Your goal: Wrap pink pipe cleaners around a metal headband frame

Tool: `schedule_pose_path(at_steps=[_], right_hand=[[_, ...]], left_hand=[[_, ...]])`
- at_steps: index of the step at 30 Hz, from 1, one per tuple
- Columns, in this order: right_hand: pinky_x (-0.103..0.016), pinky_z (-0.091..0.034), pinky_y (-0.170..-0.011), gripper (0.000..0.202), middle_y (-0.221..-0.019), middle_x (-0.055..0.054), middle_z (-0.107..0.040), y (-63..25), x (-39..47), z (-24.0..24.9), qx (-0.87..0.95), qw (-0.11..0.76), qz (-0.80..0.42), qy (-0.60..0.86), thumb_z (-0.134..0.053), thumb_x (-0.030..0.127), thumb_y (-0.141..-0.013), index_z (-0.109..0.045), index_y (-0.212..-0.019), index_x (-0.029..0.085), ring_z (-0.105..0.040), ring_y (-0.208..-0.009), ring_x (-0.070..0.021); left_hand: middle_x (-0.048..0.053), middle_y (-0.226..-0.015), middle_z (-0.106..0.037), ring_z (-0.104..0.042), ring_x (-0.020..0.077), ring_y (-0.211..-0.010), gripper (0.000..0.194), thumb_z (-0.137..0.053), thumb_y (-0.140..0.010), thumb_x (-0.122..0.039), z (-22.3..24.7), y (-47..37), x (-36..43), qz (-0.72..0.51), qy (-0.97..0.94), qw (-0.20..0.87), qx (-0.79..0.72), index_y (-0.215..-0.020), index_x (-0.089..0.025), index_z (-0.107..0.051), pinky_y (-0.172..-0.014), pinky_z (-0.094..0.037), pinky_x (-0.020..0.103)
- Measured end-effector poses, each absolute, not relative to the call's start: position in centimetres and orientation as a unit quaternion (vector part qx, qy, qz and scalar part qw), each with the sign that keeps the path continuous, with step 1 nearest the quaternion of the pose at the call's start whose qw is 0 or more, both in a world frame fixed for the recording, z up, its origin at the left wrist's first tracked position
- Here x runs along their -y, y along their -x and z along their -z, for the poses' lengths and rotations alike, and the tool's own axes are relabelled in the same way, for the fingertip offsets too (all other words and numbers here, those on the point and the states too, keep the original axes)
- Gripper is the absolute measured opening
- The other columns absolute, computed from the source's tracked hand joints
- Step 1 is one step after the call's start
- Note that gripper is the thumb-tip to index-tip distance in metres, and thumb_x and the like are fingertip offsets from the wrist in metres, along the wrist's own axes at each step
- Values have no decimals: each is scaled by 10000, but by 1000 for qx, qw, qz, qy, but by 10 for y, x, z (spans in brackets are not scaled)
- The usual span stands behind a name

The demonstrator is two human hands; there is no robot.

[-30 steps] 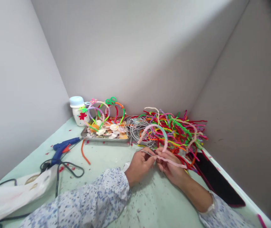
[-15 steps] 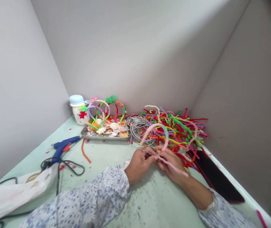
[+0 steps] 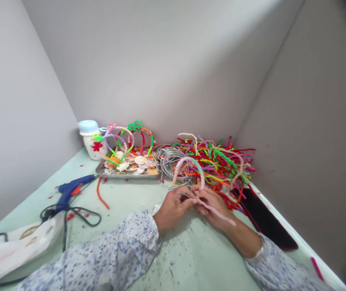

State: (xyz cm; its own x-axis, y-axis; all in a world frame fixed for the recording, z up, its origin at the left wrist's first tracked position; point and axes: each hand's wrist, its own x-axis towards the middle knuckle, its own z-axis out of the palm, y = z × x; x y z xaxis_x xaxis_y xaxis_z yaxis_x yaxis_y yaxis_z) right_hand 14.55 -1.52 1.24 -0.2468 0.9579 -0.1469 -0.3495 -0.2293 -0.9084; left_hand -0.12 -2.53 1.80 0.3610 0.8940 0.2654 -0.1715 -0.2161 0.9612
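My left hand (image 3: 173, 208) and my right hand (image 3: 212, 204) meet over the table, fingertips pinched close together. Between them is a wire headband (image 3: 188, 159), its arch standing up behind the fingers and wrapped in peach, teal and pink pipe cleaner. Bare grey wire shows at my left fingers, which are closed on it. A loose pink pipe cleaner (image 3: 218, 213) runs from the pinched fingertips across my right hand toward the wrist. My right fingers are closed around the pipe cleaner and the band; the exact contact is partly hidden.
Behind my hands lie a coil of grey wire (image 3: 173, 161) and a heap of coloured pipe cleaners (image 3: 221, 161). A metal tray (image 3: 130, 176) holds shells and finished headbands. To the left are a blue glue gun (image 3: 66, 194) with its cord and a white jar (image 3: 92, 141); a black tablet (image 3: 266, 222) lies right.
The whole view has shifted a little, so everything sits slightly further left. My hands keep the same pinch on the headband and pink pipe cleaner.
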Motion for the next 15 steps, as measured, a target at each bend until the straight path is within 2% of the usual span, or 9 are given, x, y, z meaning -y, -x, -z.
schedule_pose_path(at_steps=[4, 8, 15], right_hand=[[-189, -255, -319, 118, -497, 34, -542, -144, 14, -9, 390, 503, -663, 393, -596, 255, -715, -573, -814, 195, -408, -343, -78], [-187, -284, -328, 145, -494, 48, -527, -142, 13, -6, 389, 514, -657, 390, -622, 279, -727, -561, -832, 200, -439, -354, -81], [-161, -325, -352, 149, -538, 43, -565, -141, 13, -7, 382, 527, -671, 354, -632, 262, -733, -549, -824, 180, -469, -376, -66]], left_hand=[[2, -581, -598, -546, 113, -542, 214, -662, -749, -341, -16, -3, 22, -481, -576, 582, -313, -783, -141, -595, -556, -424, 231], [-2, -573, -616, -533, 98, -477, 263, -692, -710, -364, -18, -5, 19, -497, -544, 595, -321, -779, -143, -568, -504, -410, 220], [4, -598, -621, -545, 97, -502, 253, -628, -773, -357, -21, -1, 17, -469, -560, 595, -336, -864, -130, -563, -488, -379, 205]])
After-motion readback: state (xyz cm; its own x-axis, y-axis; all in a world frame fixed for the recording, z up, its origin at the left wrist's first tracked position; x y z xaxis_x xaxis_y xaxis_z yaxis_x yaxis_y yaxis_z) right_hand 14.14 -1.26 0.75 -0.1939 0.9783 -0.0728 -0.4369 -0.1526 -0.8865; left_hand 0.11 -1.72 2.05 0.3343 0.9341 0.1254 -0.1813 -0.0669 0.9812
